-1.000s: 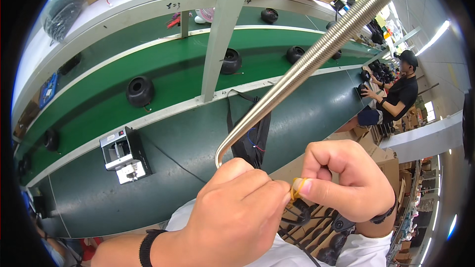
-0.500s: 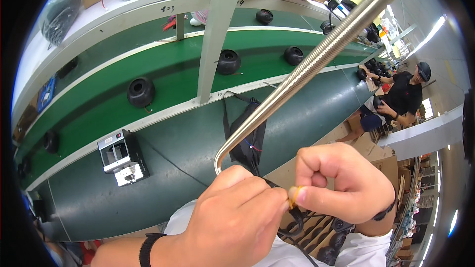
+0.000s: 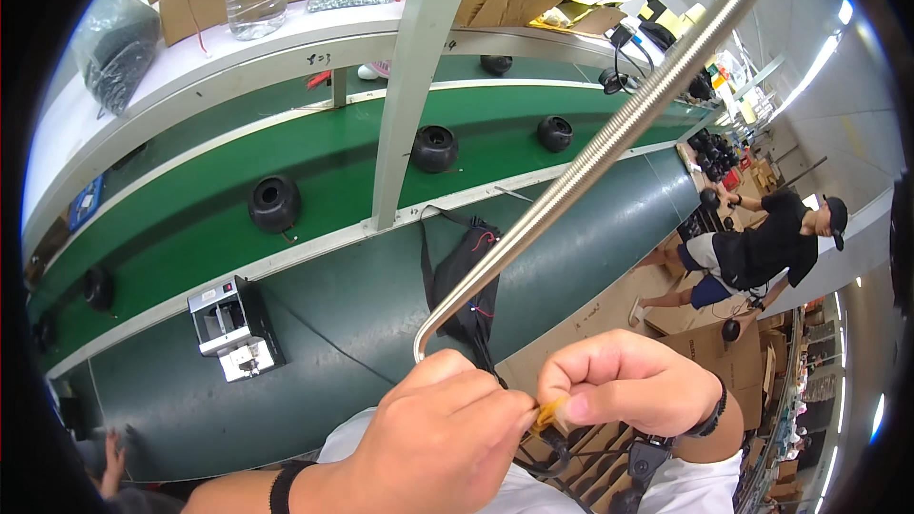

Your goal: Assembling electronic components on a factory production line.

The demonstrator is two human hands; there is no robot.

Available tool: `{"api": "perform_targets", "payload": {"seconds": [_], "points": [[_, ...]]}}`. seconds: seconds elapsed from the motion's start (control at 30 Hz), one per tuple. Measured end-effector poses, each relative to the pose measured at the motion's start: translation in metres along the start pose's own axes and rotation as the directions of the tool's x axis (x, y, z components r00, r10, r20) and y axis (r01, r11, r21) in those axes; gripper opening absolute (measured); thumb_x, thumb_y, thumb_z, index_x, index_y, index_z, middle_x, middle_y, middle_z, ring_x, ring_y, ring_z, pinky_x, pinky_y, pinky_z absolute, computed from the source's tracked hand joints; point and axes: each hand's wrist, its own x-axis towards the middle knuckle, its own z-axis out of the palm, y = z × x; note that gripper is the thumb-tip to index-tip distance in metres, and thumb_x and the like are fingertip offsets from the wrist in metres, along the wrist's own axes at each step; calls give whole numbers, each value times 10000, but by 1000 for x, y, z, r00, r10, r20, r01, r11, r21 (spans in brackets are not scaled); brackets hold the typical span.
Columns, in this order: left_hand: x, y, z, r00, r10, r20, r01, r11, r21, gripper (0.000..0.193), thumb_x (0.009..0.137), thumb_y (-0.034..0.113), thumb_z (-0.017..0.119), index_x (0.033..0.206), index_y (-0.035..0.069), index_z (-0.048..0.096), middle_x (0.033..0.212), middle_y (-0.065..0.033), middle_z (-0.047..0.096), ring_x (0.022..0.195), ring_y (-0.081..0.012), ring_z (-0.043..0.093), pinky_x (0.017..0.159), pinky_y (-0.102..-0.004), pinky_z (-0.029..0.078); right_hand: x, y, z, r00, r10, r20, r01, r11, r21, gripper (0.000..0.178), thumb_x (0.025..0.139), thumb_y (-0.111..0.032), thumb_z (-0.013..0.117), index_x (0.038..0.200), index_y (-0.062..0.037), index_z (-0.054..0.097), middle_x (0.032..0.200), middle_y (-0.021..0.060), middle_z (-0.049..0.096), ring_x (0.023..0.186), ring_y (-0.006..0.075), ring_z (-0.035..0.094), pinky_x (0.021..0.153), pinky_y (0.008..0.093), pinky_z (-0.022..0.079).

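My left hand (image 3: 443, 433) is closed, its fingertips pressed together at a thin yellow band (image 3: 546, 416). Right beside it, the thumb and forefinger of my right hand (image 3: 633, 385) pinch the same band. It sits at the end of a black cable (image 3: 556, 445), which hangs just below my fingers. A shiny metal rod with a ribbed, spring-like length (image 3: 609, 133) slants up to the far right. Its bent lower end meets the back of my left hand; whether my hand grips it, I cannot tell.
Beyond my hands runs a dark green bench (image 3: 333, 324) with a black-and-silver machine (image 3: 233, 328) and a black bag (image 3: 464, 276). Black round housings (image 3: 274, 203) lie on the green conveyor (image 3: 352, 157). A shelf post (image 3: 405, 114) rises before it. A person (image 3: 762, 247) stands at right.
Both hands have shifted slightly lower, still together at the yellow band, which now looks bunched. The person at right has moved into a more upright stance, and another hand appears at lower left.
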Motion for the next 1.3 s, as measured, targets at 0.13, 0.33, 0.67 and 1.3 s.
{"api": "perform_targets", "payload": {"seconds": [0.13,0.33,0.67,1.3], "points": [[-3,3,1,994,-40,104,38,999,22,70,805,5,686,818,32,623,708,-122,546,691,-340,544,631,-423,429,-7,-14,2,995,99,-18,-100,993,-67,102,1005,-106,565,995,-6,585,890,-66,521,792,27,418,699,229,376],[-1,10,-2,988,-82,133,81,997,14,75,789,1,668,785,27,598,726,-128,537,722,-347,540,650,-427,438,-9,-19,23,942,-337,11,130,332,-934,53,932,-110,676,938,-67,646,728,18,548,677,167,534,578,304,412],[-9,-9,10,1000,-6,8,7,998,-64,141,742,10,752,762,44,617,663,-61,509,643,-236,511,614,-330,430,-9,-4,33,863,-422,-276,2,550,-835,120,919,-109,703,928,-7,640,811,89,669,761,203,672,685,318,550],[-11,-4,6,994,-63,91,55,995,82,85,826,36,659,819,43,575,770,-113,493,747,-316,504,693,-411,421,3,27,24,873,-349,-341,132,841,-525,142,989,-109,633,996,10,557,867,37,637,805,83,583,728,262,505]]}}
